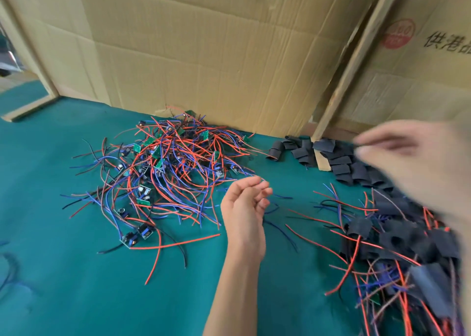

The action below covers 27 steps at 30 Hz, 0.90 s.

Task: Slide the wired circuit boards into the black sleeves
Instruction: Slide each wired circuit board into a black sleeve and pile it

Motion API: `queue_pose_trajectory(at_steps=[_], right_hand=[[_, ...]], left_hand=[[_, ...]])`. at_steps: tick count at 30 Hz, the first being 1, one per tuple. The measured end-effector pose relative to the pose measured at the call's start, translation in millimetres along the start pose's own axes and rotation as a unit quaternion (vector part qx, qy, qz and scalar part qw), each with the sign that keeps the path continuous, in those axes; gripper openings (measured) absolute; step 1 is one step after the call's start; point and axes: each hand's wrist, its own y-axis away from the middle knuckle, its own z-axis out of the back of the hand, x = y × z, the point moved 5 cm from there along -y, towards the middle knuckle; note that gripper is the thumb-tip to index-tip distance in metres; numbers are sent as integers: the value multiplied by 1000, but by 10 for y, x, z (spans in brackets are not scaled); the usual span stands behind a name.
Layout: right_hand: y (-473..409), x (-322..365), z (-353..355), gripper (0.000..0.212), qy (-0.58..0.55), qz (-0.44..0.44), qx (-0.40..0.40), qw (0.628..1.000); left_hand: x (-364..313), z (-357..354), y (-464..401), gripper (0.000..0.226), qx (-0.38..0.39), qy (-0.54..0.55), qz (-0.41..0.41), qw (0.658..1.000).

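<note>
the green table cover [76, 272] fills most of my view, and tall sheets of creased cardboard [216, 50] stand along its far edge, with a pale wooden batten [354, 63] leaning across them at the right and a printed carton [433, 42] behind that.

the biggest thing lying on the cover is the heap of wired circuit boards [168, 172], left of centre and close to the foot of the cardboard: small green boards tangled in red, blue and black leads that trail outward on every side. one board [128, 240] lies at the near edge of the heap with a long red lead running off to the right.

at the right, reaching down to the lower corner, is a second pile of sleeved boards [397, 244], black tubes with red and blue leads poking out. behind it, against the base of the batten, lies a row of empty black sleeves [339, 162], flattened and overlapping.

my right hand [420, 162] is raised in front of the empty sleeves and badly blurred; thumb and fingertips seem brought together, but i cannot tell whether anything is in them.

my left hand [246, 208] hovers between the two piles, palm turned up, fingers loosely curled and holding nothing.
</note>
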Motion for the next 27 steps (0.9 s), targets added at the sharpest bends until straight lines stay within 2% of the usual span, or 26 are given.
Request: queue_pose_trajectory(at_steps=[3, 5, 7, 8, 11, 14, 17, 19, 21, 23, 25, 27], right_hand=[[-155, 346, -1111, 4, 87, 45, 166, 981], [-276, 260, -1725, 9, 111, 17, 209, 971], [-388, 80, -2016, 22, 149, -42, 185, 970], [-417, 10, -2055, 25, 152, -60, 177, 971], [-408, -55, -2043, 5, 110, -74, 166, 977], [-386, -104, -1743, 22, 54, -77, 147, 985], [-232, -154, -1354, 22, -59, -102, 109, 987], [-52, -180, -1159, 19, -109, -120, 77, 984], [165, -164, -1091, 16, -94, -106, 64, 988], [384, -101, -1114, 15, -41, -70, 93, 992], [478, -73, -1138, 15, -25, -50, 151, 987], [419, -107, -1110, 22, -19, -52, 215, 975]], left_hand=[[-52, 103, -49, 30, -60, -28, -66, 996], [-76, 137, -57, 30, -85, -61, -105, 989], [-83, 157, -49, 30, -99, -83, -130, 983], [-85, 166, -45, 29, -104, -92, -136, 981], [-78, 182, -69, 29, -118, -117, -148, 975], [-69, 154, -46, 28, -118, -159, -155, 968], [-64, 136, -13, 18, -121, -194, -159, 961], [-30, 79, -26, 8, -81, -180, -122, 973], [23, -24, -21, 17, -10, -134, -51, 990], [61, -88, 14, 20, 37, -126, -12, 991], [67, -87, 38, 13, 44, -148, -4, 988], [64, -66, 41, 15, 41, -151, 5, 988]])
